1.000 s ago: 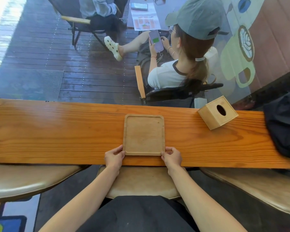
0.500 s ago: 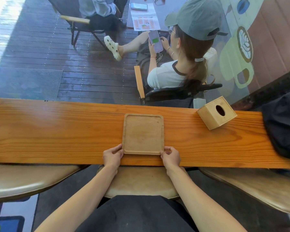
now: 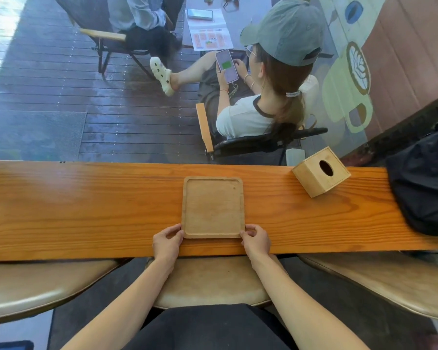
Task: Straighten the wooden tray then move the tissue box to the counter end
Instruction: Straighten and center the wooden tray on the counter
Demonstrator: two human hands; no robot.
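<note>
While both forearms reach straight in from below, the left hand (image 3: 168, 241) and right hand (image 3: 256, 240) each pinch a near corner of the wooden tray (image 3: 213, 207), fingers curled on the rim. One tray, lying flat mid-surface (image 3: 86, 210), edges now pretty much square with it. One tissue box (image 3: 321, 172), sitting rotated near the far edge off to the right, beside a black bag (image 3: 425, 183). Versus a second ago, barely anything's shifted.

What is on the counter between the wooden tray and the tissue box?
Nothing. The head view shows only bare counter between the wooden tray and the tissue box.
</note>
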